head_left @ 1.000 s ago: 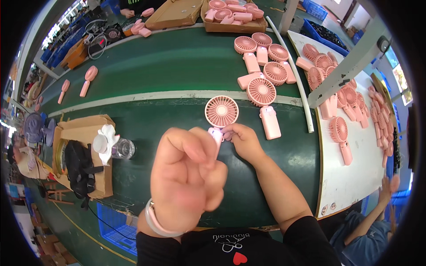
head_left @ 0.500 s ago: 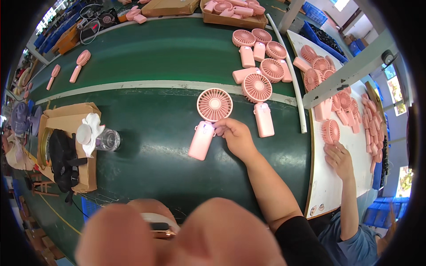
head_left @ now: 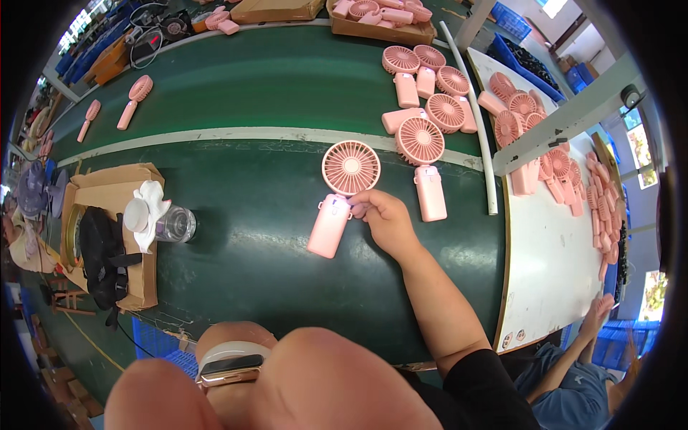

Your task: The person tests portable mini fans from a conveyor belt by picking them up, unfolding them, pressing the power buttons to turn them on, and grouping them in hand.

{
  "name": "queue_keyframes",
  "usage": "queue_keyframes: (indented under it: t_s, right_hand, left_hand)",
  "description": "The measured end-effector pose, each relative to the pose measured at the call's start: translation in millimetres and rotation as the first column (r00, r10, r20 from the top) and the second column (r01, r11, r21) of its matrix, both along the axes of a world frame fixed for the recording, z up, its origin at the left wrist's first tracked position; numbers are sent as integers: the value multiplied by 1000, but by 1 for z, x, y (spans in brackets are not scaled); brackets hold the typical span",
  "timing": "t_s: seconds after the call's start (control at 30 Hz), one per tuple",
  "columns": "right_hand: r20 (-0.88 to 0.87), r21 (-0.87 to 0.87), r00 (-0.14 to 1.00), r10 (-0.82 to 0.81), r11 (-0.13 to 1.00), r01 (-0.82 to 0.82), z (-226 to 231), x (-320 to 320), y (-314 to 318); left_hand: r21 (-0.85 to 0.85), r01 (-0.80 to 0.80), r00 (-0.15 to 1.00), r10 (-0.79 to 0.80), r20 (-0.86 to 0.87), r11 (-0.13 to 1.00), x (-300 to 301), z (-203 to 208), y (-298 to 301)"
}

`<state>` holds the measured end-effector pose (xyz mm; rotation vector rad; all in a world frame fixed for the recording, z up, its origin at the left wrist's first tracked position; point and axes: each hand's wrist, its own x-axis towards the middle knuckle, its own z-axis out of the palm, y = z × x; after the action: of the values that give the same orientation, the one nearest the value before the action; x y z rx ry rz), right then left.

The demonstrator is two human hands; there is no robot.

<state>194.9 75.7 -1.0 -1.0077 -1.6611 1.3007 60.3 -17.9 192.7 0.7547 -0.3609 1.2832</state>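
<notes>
Head cam, looking straight down: got one pink fan (head_left: 332, 218) lying on the green bench (head_left: 244, 287) right in front of me, round grille pointing away, handle angled back my way. Right hand (head_left: 387, 226) is pinching the upper right edge of the handle, fingertips right by the little side loop. Left hand (head_left: 322, 380) is a big blur at the bottom edge, way too close to the lens, so I honestly can't tell if it's holding anything. You can see the watch (head_left: 233, 369) on that wrist though. Just right of my arm there's another fan (head_left: 430, 193), with a bunch more crowded behind it beside a long white tube (head_left: 490, 186). Over on the left, a clear bottle (head_left: 183, 226) with a white cloth (head_left: 148, 222) sits next to a cardboard box (head_left: 149, 276) with a black bag (head_left: 102, 247) in it.
</notes>
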Motion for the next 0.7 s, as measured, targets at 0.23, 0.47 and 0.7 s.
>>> queue_keyframes:
  t_s: [0.23, 0.47, 0.7]
  right_hand:
    - [-9, -21, 1000, -1, 1000, 1, -1, 0, 0]
    - [5, -44, 1000, 0, 999, 0, 3, 0, -1]
    - [-18, -60, 1000, 1, 998, -2, 2, 0, -2]
  left_hand:
    - [24, -54, 998, 54, -28, 998, -14, 1, -4]
    - [60, -87, 996, 88, -26, 994, -21, 0, -5]
    - [97, -79, 997, 79, 7, 992, -19, -1, -4]
